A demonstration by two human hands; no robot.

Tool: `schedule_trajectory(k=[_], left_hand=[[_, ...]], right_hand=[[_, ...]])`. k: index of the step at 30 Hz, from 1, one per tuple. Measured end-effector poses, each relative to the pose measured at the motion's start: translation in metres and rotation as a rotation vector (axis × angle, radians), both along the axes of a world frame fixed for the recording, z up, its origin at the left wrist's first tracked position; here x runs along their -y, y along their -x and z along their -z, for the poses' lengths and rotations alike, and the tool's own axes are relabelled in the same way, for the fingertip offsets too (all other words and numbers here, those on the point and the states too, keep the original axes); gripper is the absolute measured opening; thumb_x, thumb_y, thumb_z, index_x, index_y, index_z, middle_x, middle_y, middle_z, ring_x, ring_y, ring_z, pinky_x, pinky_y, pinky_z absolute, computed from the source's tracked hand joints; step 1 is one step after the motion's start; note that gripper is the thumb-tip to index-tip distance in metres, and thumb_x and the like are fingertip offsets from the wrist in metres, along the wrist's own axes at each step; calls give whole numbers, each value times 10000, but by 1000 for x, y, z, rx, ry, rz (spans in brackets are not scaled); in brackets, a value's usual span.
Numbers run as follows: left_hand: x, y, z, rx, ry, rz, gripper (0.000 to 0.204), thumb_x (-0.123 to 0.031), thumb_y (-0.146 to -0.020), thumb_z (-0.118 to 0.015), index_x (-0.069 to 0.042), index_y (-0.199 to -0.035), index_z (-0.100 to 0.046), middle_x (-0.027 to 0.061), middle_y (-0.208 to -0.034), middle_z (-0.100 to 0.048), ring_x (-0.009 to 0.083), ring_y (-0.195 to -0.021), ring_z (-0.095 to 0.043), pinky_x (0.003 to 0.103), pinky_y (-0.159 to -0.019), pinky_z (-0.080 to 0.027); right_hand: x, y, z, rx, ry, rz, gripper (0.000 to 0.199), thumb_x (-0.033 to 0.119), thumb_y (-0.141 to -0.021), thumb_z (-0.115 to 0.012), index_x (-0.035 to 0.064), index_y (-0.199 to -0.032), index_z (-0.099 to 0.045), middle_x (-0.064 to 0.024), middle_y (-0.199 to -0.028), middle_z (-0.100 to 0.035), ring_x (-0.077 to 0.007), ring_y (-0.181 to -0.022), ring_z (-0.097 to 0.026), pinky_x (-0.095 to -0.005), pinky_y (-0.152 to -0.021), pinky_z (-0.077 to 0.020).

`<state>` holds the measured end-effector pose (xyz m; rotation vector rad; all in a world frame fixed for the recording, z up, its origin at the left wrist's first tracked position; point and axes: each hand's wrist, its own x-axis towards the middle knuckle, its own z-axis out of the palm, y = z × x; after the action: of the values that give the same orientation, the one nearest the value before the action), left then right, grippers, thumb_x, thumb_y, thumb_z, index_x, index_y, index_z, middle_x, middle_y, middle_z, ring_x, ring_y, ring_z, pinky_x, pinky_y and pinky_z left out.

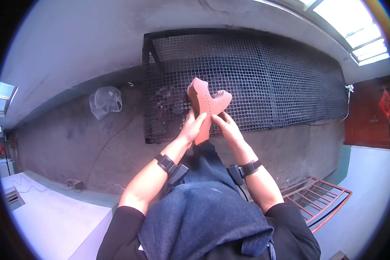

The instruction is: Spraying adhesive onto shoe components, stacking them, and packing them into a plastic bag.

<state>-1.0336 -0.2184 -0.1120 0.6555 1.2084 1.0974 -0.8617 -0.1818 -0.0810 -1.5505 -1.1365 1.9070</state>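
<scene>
A stack of salmon-pink, Y-shaped cut pieces (207, 108) with rows of small punched holes is held upright in front of me. Its two arms point away, and several layered edges show at the right arm and along the left side. My left hand (190, 129) is closed around the left side of the stack, thumb lying on the face. From the right, my right hand (230, 131) grips the edge, with some fingers hidden behind it. The lower end of the stack comes down close to my dark blue apron (203, 208). Each wrist wears a black strap with a small box.
A long black mesh frame (290, 82) stands just beyond my hands, along the wall. On the grey floor to the left lies a clear plastic bag (105, 102). A red metal rack (318, 197) is at the lower right, and a red door (368, 117) at the far right.
</scene>
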Motion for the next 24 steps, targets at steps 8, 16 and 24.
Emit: schedule_trajectory(k=[8,16,24], left_hand=[[2,15,10,269,276,-54,1069,-679,-910,-623,-26,-1601,-134,226,-1528,-401,300,-1432,-395,431,-1159,-356],[-11,12,-28,160,323,82,1151,-659,-860,-705,-72,-1621,-74,218,-1536,-415,307,-1412,-448,454,-1127,-426],[-8,-9,-34,217,278,-20,1133,-578,-873,-740,-96,-1627,-46,216,-1547,-401,300,-1421,-442,435,-1130,-439]], right_hand=[[-3,-3,34,-446,351,61,624,538,-962,-642,191,-1457,-486,-24,-1441,-509,-237,-1293,-500,-456,-1095,-369],[-13,-4,40,-544,461,98,733,556,-937,-667,139,-1490,-427,-53,-1429,-534,-218,-1314,-504,-463,-1111,-397],[-31,-20,38,-575,619,-33,856,590,-903,-692,100,-1526,-370,-112,-1524,-440,-290,-1383,-435,-514,-1161,-353]])
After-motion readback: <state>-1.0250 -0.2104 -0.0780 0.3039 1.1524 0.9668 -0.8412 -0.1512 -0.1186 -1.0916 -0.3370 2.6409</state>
